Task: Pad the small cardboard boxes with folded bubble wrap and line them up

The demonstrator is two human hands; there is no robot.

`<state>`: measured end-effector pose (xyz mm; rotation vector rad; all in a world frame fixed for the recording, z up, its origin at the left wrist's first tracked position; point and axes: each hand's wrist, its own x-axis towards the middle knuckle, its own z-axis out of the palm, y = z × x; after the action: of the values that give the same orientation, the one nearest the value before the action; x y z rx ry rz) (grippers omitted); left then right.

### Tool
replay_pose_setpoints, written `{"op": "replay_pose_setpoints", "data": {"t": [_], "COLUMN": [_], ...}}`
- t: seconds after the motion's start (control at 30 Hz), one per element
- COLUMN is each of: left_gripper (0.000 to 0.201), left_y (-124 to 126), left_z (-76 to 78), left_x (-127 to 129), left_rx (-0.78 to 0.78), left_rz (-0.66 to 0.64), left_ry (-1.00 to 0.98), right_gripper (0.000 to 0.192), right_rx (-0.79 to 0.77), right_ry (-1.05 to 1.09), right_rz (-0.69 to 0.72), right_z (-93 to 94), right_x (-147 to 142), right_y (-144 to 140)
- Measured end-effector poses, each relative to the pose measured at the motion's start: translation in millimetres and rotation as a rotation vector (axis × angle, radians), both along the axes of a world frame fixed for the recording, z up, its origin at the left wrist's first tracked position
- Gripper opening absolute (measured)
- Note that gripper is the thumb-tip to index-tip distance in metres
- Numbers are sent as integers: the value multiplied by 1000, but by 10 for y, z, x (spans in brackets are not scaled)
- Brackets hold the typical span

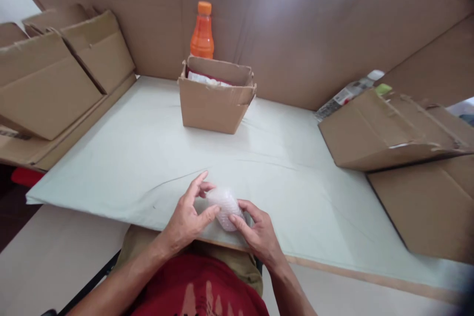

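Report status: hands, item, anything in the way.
Left hand and right hand both grip bubble-wrapped bundle at table's near edge. Open carton behind, well apart.

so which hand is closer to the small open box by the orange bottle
Left. The left hand lies almost straight below the small open box, while the right hand sits further right and nearer the table edge.
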<state>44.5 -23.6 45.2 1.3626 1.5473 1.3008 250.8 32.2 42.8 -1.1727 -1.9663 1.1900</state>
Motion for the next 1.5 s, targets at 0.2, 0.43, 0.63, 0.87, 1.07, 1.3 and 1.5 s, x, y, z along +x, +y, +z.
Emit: {"op": "replay_pose_setpoints", "data": {"t": [0.2,0.43,0.63,0.87,1.07,1.3,1.5], "left_gripper": [51,34,27,24,24,24,46], "left_y": [1193,2191,1470,216,24,55,-40], "left_z": [734,1010,1030,1098,1034,973,948], "left_x": [-610,-933,-829,-457,-422,-437,-520], "left_rx": [552,430,629,612,618,640,739], "left_rz": [192,147,20,-87,-58,-50,103], "left_ry": [777,1034,1066,975,940,951,904], "right_gripper": [25,17,25,29,14,14,17], "right_rx": [13,179,210,456,714,787,848], "right_ry": [71,85,174,174,-649,-977,-843], "right_rz": [-165,-220,-322,-218,375,681,604], "right_z": [-16,24,487,1555,1800,1358,1616], "right_x": [74,235,498,198,-831,-1435,-1172], "right_y": [115,266,630,1057,1170,1077,1171]}}
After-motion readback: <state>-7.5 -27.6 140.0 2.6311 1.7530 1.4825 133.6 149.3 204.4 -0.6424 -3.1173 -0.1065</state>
